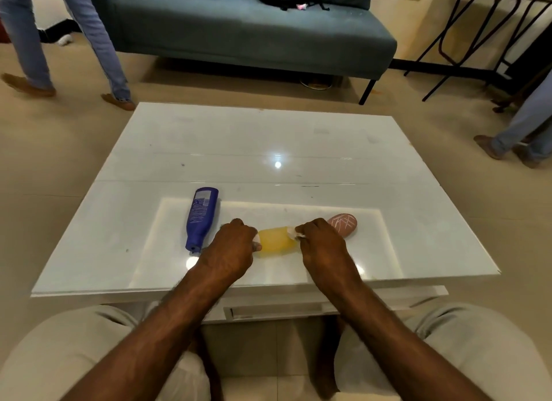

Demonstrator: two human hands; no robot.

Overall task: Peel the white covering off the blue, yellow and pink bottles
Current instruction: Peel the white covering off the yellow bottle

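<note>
A yellow bottle (276, 240) lies sideways on the white table (254, 149), between my two hands. My left hand (231, 251) grips its left end, fingers curled. My right hand (321, 245) pinches a scrap of white covering (298, 235) at the bottle's right end. A blue bottle (200, 217) lies to the left, cap toward me, its printed label facing up. A pink bottle (343, 223) with thin white streaks lies behind my right hand, partly hidden by it.
The table's near edge sits just above my knees. A teal sofa (239, 27) with a black bag stands beyond the table. People's legs show at the far left and far right. Black metal stool legs stand at the upper right.
</note>
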